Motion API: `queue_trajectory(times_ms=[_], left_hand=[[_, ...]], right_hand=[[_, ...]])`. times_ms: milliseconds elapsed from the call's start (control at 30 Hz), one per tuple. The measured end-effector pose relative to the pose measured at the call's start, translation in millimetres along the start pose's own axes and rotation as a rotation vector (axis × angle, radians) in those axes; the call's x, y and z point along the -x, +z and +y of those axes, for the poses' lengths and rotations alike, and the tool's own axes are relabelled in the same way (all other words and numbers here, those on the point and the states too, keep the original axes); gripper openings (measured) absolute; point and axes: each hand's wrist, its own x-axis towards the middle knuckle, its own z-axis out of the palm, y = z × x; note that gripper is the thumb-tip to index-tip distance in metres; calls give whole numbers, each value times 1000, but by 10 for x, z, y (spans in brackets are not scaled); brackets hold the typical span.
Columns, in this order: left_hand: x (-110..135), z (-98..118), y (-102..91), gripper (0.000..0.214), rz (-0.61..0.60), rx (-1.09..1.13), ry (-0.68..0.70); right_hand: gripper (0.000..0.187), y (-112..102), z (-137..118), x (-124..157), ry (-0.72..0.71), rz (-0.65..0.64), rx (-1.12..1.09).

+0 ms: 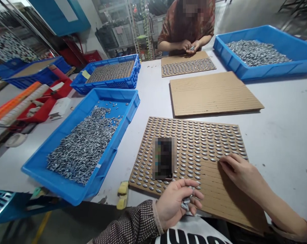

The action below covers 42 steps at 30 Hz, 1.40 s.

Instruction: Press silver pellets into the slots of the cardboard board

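My left hand (pixel 177 201) is cupped, palm up, around several small grey spindle-shaped metal pieces (pixel 186 200). It is over the near edge of a slotted cardboard sheet (pixel 219 193). Rows of the same pieces stand in the slots over the sheet's far and left parts, while its near right part shows bare slots. My right hand (pixel 236 169) has its fingers pinched together at the end of a row, touching the sheet; whatever is between the fingertips is hidden. A phone with a blurred screen (pixel 164 158) lies on the filled rows.
Left of the sheet is a blue tray (pixel 128 117) holding a heap of metal pieces. Beyond are bare slotted sheets (pixel 211 93), another blue tray (pixel 257 73) and a blue crate (pixel 104 84). Opposite, a person (pixel 186 30) holds pieces over another sheet. A yellow tape measure (pixel 122 195) lies at the table edge.
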Motion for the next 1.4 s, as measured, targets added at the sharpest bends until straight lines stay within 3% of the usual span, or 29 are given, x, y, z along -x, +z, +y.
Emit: queue_trajectory(times_ms=[100,200,400,567,900,1133,1267,1400], left_hand=[[-3,-47,-14,33,-26,-1,21],[-16,-78,-9,37,-60,-16,43],[-47,-96,60,41,-98,-80,55],[-36,-91,82,38,-59,-108,49],[-8,-36,86,39,31,-161,34],[-10,16,146,36,93,-197,19],[-15,33,142,26,58,-256,17],[-3,93,102,34,6,-340,-5]], right_hand=[[28,-37,-53,53,27,33,18],[28,-164,-249,152,64,37,-116],[20,-433,-857,247,-70,-289,-702],[17,-432,-1005,253,2,-387,-869],[29,-420,-1042,232,-122,-165,-769],[30,-295,-1019,281,-192,43,-450],[34,-275,-1045,268,-244,64,-327],[26,-300,-977,273,-188,13,-375]])
